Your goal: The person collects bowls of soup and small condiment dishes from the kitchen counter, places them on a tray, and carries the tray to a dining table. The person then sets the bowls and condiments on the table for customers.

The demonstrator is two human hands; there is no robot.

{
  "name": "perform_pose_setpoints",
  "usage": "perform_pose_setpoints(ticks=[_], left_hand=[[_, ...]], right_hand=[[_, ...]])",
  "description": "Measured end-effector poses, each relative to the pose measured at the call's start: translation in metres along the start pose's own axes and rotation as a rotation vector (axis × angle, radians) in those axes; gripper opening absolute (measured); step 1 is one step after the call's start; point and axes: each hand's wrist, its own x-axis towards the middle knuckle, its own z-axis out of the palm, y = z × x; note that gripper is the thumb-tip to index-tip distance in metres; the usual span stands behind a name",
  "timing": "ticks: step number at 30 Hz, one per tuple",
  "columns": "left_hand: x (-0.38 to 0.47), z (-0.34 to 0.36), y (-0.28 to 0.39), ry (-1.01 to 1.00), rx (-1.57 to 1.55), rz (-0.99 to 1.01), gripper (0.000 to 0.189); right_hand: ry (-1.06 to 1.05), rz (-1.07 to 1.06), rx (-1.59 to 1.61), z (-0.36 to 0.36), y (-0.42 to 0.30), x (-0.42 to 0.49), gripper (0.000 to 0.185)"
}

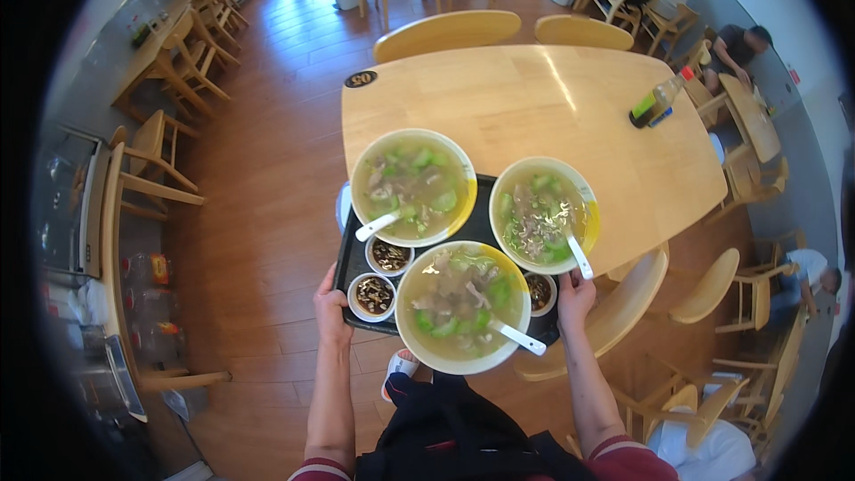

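Note:
A black serving tray (475, 214) is carried in front of me, beside and partly over the near edge of a wooden table. My left hand (332, 304) grips its left side, and my right hand (574, 299) holds its right side, partly hidden by a bowl. Three large bowls of soup with meat and green vegetable stand on it: one far left (414, 187), one far right (542, 215), one nearest me (462, 307). Each has a white spoon in it. Small cups of dark sauce (372, 296) sit between the bowls, two on the left and one on the right.
The wooden table (521, 100) bears a number sticker (361, 79) and a sauce bottle with a red cap (658, 100). A chair (621, 307) stands close to my right arm. Several people sit at tables along the right wall. Chairs and a counter (115, 214) line the left.

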Motion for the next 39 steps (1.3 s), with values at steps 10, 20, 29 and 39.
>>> perform_pose_setpoints(ticks=[10, 20, 29, 39], left_hand=[[0.013, 0.018, -0.013, -0.02, -0.026, -0.025, 0.078], [0.0, 0.028, -0.031, 0.1, -0.099, -0.024, 0.079], [-0.031, 0.045, -0.052, 0.197, -0.123, -0.059, 0.079], [-0.048, 0.059, -0.06, 0.164, -0.059, -0.037, 0.082]], right_hand=[[0.0, 0.068, -0.327, -0.007, -0.012, 0.029, 0.027], [-0.05, -0.018, -0.285, -0.006, -0.021, 0.07, 0.025], [-0.075, -0.107, -0.307, -0.01, -0.023, 0.108, 0.029], [-0.157, -0.084, -0.335, 0.005, -0.037, 0.148, 0.035]])
